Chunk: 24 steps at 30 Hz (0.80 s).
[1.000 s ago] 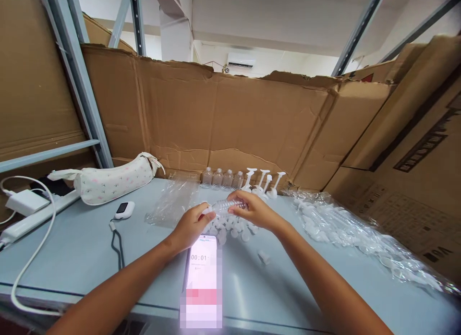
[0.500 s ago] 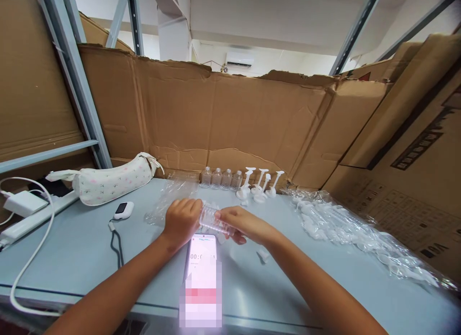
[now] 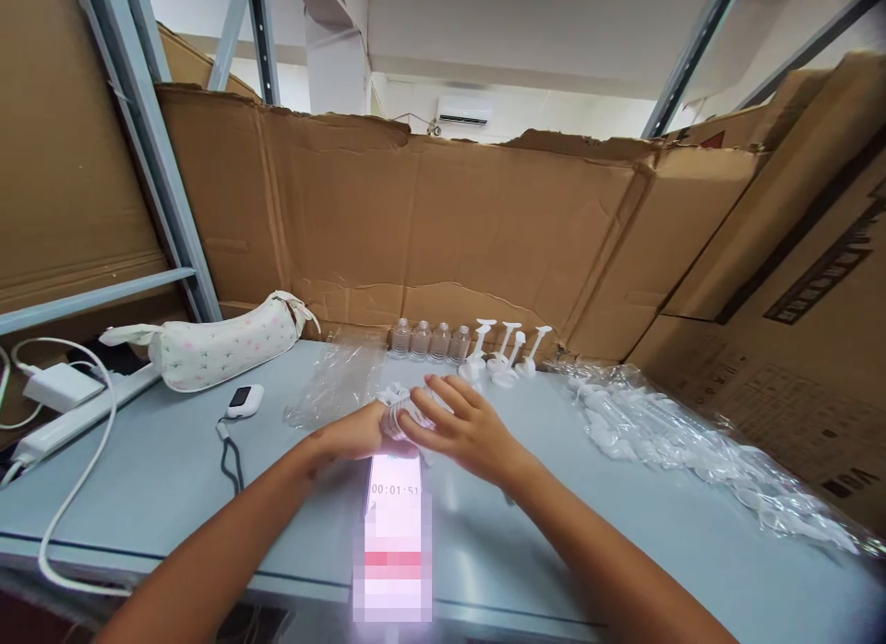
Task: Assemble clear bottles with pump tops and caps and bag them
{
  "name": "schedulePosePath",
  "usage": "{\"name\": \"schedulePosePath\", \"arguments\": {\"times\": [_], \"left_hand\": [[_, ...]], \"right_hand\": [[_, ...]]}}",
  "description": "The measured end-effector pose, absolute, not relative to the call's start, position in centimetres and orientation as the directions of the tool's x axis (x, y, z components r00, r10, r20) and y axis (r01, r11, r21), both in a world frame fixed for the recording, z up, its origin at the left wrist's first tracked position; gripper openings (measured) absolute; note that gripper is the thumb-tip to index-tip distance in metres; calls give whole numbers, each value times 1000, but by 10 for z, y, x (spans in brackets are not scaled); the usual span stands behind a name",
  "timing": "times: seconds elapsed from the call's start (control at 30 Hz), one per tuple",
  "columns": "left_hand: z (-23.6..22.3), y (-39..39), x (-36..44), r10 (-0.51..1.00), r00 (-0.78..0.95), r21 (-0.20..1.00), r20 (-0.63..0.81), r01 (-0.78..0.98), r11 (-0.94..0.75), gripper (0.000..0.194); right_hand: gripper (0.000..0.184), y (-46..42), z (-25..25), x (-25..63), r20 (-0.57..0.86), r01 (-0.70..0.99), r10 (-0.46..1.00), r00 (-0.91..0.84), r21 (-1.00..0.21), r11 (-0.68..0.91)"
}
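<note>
Over the top of the phone, my left hand [image 3: 361, 430] is closed around one end of a clear plastic bottle [image 3: 397, 417], which lies tilted between my hands. My right hand [image 3: 462, 430] reaches across from the other side, its curved fingers spread a little and touching the bottle; its thumb is hidden. Just below them lies a phone [image 3: 393, 515] with a running timer on its lit screen. Further back stand several clear bottles [image 3: 419, 339] in a row. Beside these, several white pump heads [image 3: 504, 353] stand stems up.
A plastic bag of white pump parts [image 3: 664, 432] spreads along the right side. Left of my hands lie an empty clear bag [image 3: 339, 376], a small white device [image 3: 245, 401] with a strap, a floral pouch [image 3: 221, 344] and a power strip [image 3: 83, 423]. Cardboard [image 3: 443, 220] walls the back.
My right hand has shifted from pinching the bottle's side to lying over it with fingers raised and spread. The left hand has rolled over, and the bottle has turned between them.
</note>
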<state>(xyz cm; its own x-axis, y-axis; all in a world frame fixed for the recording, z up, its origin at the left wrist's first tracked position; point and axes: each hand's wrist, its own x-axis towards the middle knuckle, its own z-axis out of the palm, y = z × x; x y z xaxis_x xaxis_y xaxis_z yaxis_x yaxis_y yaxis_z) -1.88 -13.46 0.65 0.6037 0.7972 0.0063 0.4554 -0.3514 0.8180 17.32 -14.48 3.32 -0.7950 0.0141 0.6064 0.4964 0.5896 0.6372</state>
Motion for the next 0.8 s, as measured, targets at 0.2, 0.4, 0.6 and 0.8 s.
{"name": "schedulePosePath", "arguments": {"times": [0.2,0.4,0.6,0.8], "left_hand": [[3,-137,-18,864,143,370,483,861,-350,24],[8,-142,-22,795,199,20,572,966,-256,21],[9,-140,-19,945,187,331,267,903,-272,12],[13,-134,-29,764,646,820,7,434,-374,21]], "right_hand": [[32,-139,40,168,573,704,545,-613,82,705],[53,-143,36,162,40,583,857,-514,-716,383],[35,-154,38,164,429,696,706,-564,-214,686],[40,-166,46,167,539,498,180,-823,532,684]]}}
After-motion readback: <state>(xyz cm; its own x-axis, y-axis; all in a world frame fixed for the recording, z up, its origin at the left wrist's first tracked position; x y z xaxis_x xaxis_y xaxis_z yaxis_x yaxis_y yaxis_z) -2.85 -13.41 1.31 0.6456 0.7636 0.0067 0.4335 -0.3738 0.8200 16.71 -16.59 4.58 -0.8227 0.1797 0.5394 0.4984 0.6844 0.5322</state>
